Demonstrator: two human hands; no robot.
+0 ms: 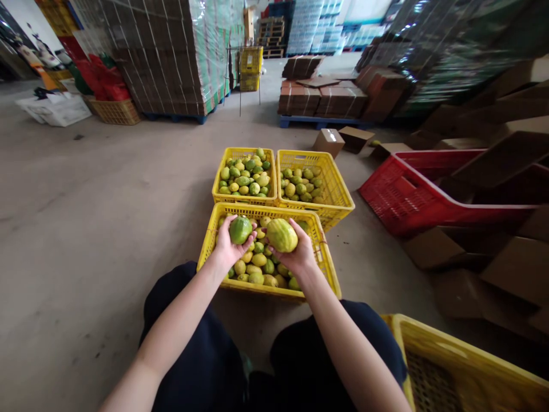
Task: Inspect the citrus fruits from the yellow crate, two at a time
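My left hand (230,243) holds a dark green lemon (241,230), its fingers curled around from below. In my right hand (300,252) lies a larger yellow-green lemon (282,235) with a ridged skin. Both fruits are held side by side, a little apart, above the front yellow crate (266,293). That crate carries many yellow and green lemons (259,260), partly covered by my hands. Behind it stand a full yellow crate (244,200) on the left and a partly filled yellow crate (337,189) on the right.
Another yellow crate (454,337) stands beside my right leg. To the right are a red bin (394,194) and loose cardboard boxes (518,269). Flattened cartons (321,97) lie on a blue pallet (317,122) farther back. A wrapped stack (158,57) stands at the back left.
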